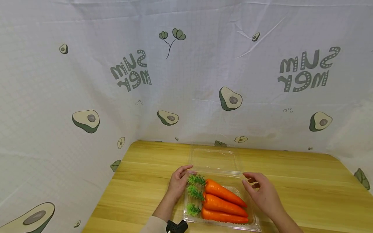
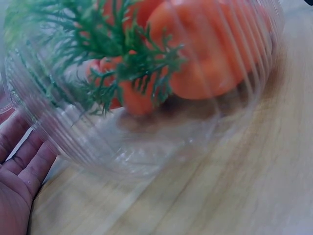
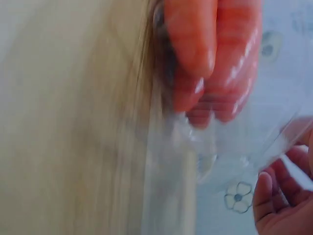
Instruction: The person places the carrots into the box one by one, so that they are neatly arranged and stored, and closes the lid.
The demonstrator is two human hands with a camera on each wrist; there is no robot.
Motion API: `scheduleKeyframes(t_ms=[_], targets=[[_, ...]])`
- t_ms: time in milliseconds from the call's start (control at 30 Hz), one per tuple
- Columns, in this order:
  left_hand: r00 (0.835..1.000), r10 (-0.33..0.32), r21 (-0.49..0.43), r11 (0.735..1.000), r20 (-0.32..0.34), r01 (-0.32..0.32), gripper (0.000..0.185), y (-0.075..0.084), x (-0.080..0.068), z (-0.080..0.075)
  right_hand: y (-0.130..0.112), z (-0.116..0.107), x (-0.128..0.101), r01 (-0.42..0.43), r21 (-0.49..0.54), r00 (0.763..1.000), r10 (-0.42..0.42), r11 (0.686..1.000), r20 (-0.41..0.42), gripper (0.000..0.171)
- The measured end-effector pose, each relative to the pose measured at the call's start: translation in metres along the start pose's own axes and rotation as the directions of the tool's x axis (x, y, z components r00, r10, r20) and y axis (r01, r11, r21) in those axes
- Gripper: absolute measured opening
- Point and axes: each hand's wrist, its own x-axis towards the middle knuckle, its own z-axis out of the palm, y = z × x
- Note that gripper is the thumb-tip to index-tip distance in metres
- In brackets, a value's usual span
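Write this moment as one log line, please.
left hand: open, at box left edge | right hand: open, at right edge | carrots: three in box | lid: open | table: wood

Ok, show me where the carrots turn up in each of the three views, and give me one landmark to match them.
Head: the carrots lie bottom centre, three side by side in the clear plastic container, between the left hand and right hand.
Left wrist: top of the picture, seen through the ribbed container wall, green tops to the left.
Right wrist: top right, blurred orange behind clear plastic.
Shared landmark: the wooden table.
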Motion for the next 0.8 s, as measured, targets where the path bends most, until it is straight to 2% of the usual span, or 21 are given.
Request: scheduleKeyframes(t_ms=[67, 167, 233, 333, 533, 733, 800], targets=[[1.000, 0.003, -0.003, 1.000, 0.000, -0.003, 0.036, 0.000, 0.000, 0.000, 0.006, -0.003, 0.006, -0.124, 0.046, 0.990, 0.120, 0.991, 0.079, 0.042], [1.000, 0.011, -0.006, 1.000, -0.002, -0.011, 0.038, -0.001, 0.001, 0.000, 0.015, -0.006, 0.013, -0.300, 0.114, 0.939, 0.271, 0.947, 0.214, 0.056], [1.000, 0.015, -0.008, 1.000, 0.001, -0.015, 0.040, 0.000, 0.001, 0.000, 0.021, -0.006, 0.017, -0.384, 0.166, 0.902, 0.331, 0.908, 0.279, 0.058], [1.000, 0.012, -0.006, 1.000, -0.002, -0.012, 0.047, 0.001, 0.001, 0.000, 0.026, -0.006, 0.019, -0.458, 0.256, 0.866, 0.363, 0.851, 0.343, 0.055], [1.000, -0.020, -0.031, 0.999, -0.018, 0.019, 0.054, 0.003, 0.000, 0.000, 0.035, -0.005, 0.021, -0.518, 0.437, 0.829, 0.304, 0.736, 0.470, 0.052], [0.997, -0.075, -0.071, 0.995, 0.003, 0.075, 0.056, 0.006, 0.002, -0.003, 0.047, -0.010, 0.025, -0.564, 0.566, 0.786, 0.181, 0.602, 0.590, 0.025], [0.995, -0.102, -0.079, 0.991, 0.016, 0.103, 0.057, 0.008, 0.003, -0.006, 0.050, -0.011, 0.027, -0.572, 0.593, 0.774, 0.131, 0.567, 0.620, 0.022]])
